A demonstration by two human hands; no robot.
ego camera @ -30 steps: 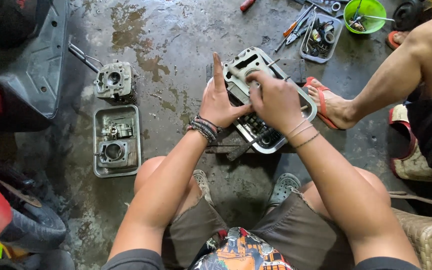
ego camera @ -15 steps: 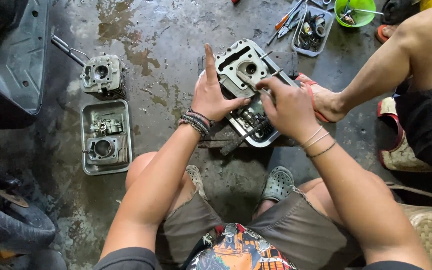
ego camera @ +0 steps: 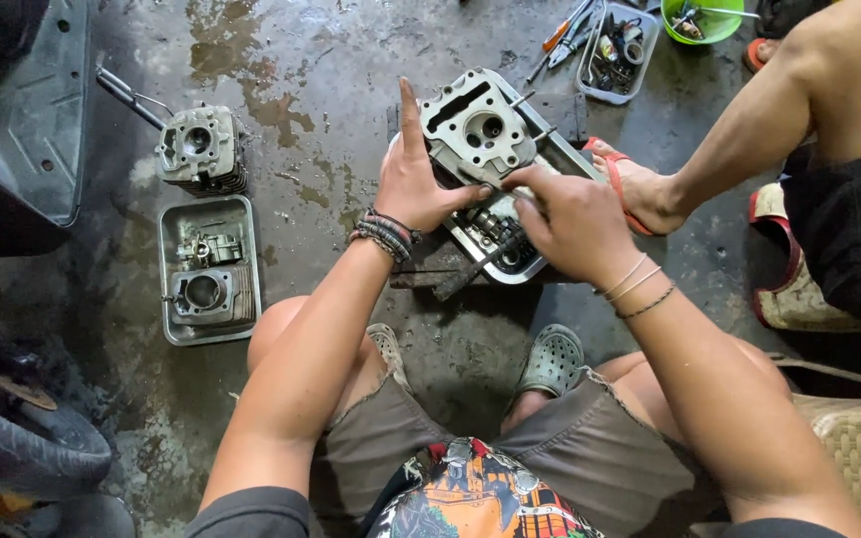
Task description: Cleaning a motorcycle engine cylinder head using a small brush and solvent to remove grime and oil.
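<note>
While fingers pinch, cylinder head (grey) lies beyond.

Finned engine cylinder on wet concrete floor; metal tray holding 2 engine parts beside it; small parts tray, green bowl, possibly screwdrivers.

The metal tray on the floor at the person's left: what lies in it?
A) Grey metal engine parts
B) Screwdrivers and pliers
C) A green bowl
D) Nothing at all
A: the metal tray holds grey engine parts, one with a large round bore.
</note>
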